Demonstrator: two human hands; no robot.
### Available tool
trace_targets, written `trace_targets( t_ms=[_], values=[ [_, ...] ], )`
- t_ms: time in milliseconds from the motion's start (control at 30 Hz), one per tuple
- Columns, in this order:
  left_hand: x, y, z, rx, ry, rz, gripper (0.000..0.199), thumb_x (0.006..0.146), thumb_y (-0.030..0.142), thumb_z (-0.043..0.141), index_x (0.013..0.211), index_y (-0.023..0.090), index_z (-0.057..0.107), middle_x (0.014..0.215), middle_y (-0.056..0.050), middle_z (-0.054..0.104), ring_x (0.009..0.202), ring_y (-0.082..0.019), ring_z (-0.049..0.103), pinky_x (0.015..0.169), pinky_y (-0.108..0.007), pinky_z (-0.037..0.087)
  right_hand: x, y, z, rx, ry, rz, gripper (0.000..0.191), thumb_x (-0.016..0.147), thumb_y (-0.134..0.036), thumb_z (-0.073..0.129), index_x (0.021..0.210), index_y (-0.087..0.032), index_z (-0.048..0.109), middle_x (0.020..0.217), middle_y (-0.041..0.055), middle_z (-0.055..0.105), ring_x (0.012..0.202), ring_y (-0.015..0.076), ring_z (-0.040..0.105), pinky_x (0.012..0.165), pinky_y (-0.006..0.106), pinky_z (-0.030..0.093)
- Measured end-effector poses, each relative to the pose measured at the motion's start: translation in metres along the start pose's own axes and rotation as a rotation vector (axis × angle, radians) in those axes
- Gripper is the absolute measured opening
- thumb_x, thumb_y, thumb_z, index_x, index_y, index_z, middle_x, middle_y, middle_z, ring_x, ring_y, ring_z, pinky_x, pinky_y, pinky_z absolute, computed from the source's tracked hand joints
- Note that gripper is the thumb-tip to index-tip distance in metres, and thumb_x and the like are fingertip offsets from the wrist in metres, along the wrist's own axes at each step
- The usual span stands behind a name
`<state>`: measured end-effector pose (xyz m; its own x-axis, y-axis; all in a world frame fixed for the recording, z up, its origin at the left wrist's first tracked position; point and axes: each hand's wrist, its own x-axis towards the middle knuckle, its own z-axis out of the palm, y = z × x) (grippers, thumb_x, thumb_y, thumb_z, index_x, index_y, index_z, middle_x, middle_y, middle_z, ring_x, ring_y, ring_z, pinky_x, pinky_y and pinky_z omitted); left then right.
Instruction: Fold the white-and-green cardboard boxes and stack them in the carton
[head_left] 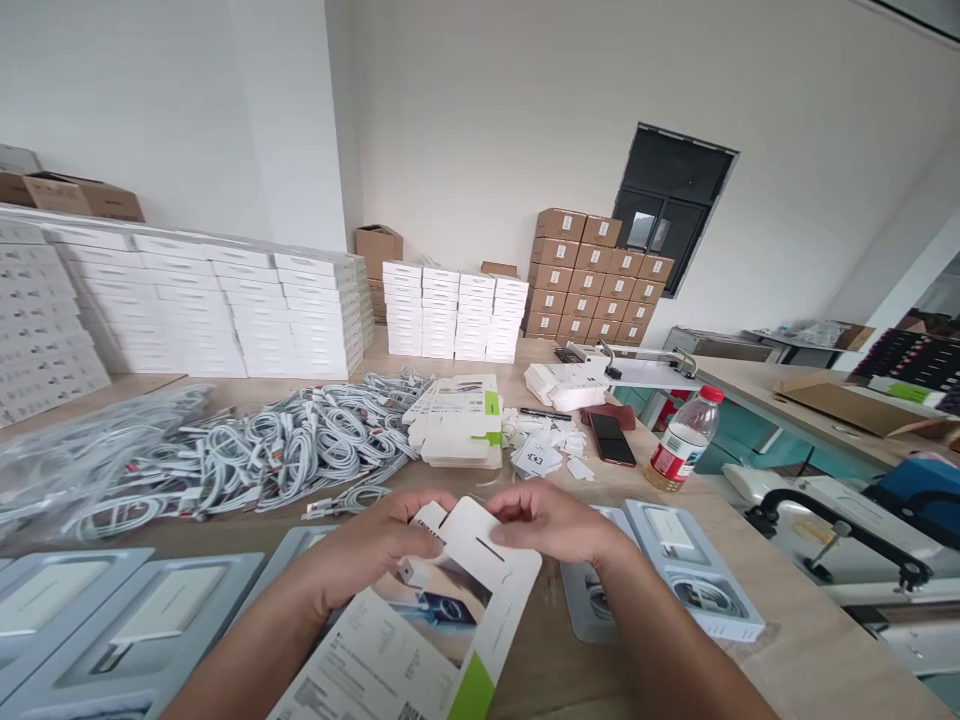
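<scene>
A: What's the L hand [394, 535] doing?

B: It's clamping the printed carton [367, 655] at the far end, thumb pressing on top. Other fingers are mostly hiding behind, so can't tell their exact placement.

A: & the R hand [544, 522]?

B: It's pinching the far flap [474, 530] w/ thumb & fingertips, just right of the L hand. So 2 hands are sharing 1 carton.

A: Where's it sitting, approx?

B: Near centre, hovering over the table [540, 650]. It's tilting, w/ its near end running out of view, & it's showing a photo, text & a green strip.

A: What's lying around?

B: Just beyond the hands, a stack of flat cartons [450, 425] is resting in the middle. A cable pile [300, 440] is sprawling to its left; white cards [536, 457], a pen [545, 414] & a phone [612, 440] are lying to its right. A red-capped bottle [686, 440] is standing farther right.

A: Nearer in?

B: Open trays [176, 610] are lining the near left. On the right, 2 more trays [694, 570] are lying by the R forearm [652, 620], partly hiding behind it. The rightmost is holding a white slab [670, 530] & a coiled cable [705, 594].

A: Far side?

B: White boxes [454, 315] are standing stacked, w/ brown boxes [585, 280] rising to their right.
</scene>
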<state>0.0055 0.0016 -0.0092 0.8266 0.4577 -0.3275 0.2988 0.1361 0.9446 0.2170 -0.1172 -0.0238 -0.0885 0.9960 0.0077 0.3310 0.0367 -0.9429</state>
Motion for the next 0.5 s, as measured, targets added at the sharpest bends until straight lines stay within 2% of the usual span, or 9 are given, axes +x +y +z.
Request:
trace_targets(
  t_ms=[67, 167, 267, 333, 433, 500],
  values=[
    [-0.001, 0.002, 0.000, -0.031, -0.059, -0.010, 0.052, 0.065, 0.025, 0.072, 0.116, 0.021, 0.063, 0.077, -0.002, 0.073, 0.067, -0.022, 0.067, 0.056, -0.026, 0.046, -0.001, 0.004, -0.008, 0.183, -0.030, 0.030, 0.032, 0.080, -0.045, 0.068, 0.097, -0.018, 0.074, 0.077, -0.0003, 0.067, 0.063, 0.0092, 0.052, 0.059, 0.021, 0.039],
    [-0.002, 0.003, 0.000, -0.028, -0.110, -0.019, 0.057, 0.070, 0.028, 0.072, 0.125, 0.023, 0.059, 0.088, -0.005, 0.075, 0.078, -0.026, 0.070, 0.060, -0.029, 0.050, -0.002, 0.010, -0.015, 0.313, -0.028, 0.095, 0.043, 0.073, -0.053, 0.074, 0.099, -0.018, 0.074, 0.075, -0.0008, 0.068, 0.059, 0.0077, 0.051, 0.055, 0.020, 0.037],
    [-0.002, 0.004, 0.001, 0.026, -0.102, -0.002, 0.053, 0.071, 0.028, 0.071, 0.123, 0.023, 0.060, 0.092, -0.005, 0.075, 0.082, -0.027, 0.070, 0.064, -0.030, 0.051, -0.002, 0.010, -0.015, 0.263, -0.167, 0.089, 0.044, 0.073, -0.051, 0.076, 0.102, -0.019, 0.074, 0.079, -0.0005, 0.070, 0.061, 0.0080, 0.054, 0.055, 0.019, 0.038],
    [-0.002, 0.004, 0.002, 0.029, -0.112, 0.002, 0.051, 0.071, 0.027, 0.072, 0.120, 0.022, 0.062, 0.092, -0.005, 0.075, 0.082, -0.027, 0.071, 0.065, -0.030, 0.051, -0.001, 0.009, -0.014, 0.211, -0.248, 0.080, 0.040, 0.074, -0.050, 0.074, 0.099, -0.018, 0.074, 0.074, -0.0020, 0.068, 0.059, 0.0076, 0.052, 0.053, 0.018, 0.038],
    [-0.002, 0.004, 0.005, -0.004, -0.122, -0.019, 0.054, 0.068, 0.027, 0.073, 0.121, 0.022, 0.061, 0.088, -0.004, 0.076, 0.079, -0.027, 0.071, 0.065, -0.030, 0.052, 0.002, 0.010, -0.012, 0.162, -0.263, 0.121, 0.032, 0.075, -0.046, 0.073, 0.089, -0.017, 0.073, 0.060, -0.0058, 0.061, 0.049, 0.0064, 0.047, 0.046, 0.017, 0.034],
    [-0.003, 0.004, 0.007, -0.029, -0.117, -0.020, 0.055, 0.067, 0.029, 0.075, 0.120, 0.022, 0.061, 0.086, -0.004, 0.076, 0.078, -0.028, 0.072, 0.066, -0.032, 0.053, 0.005, 0.011, -0.010, 0.103, -0.215, 0.123, 0.023, 0.076, -0.039, 0.072, 0.085, -0.018, 0.072, 0.061, -0.0055, 0.062, 0.050, 0.0072, 0.050, 0.046, 0.017, 0.036]
  ],
)
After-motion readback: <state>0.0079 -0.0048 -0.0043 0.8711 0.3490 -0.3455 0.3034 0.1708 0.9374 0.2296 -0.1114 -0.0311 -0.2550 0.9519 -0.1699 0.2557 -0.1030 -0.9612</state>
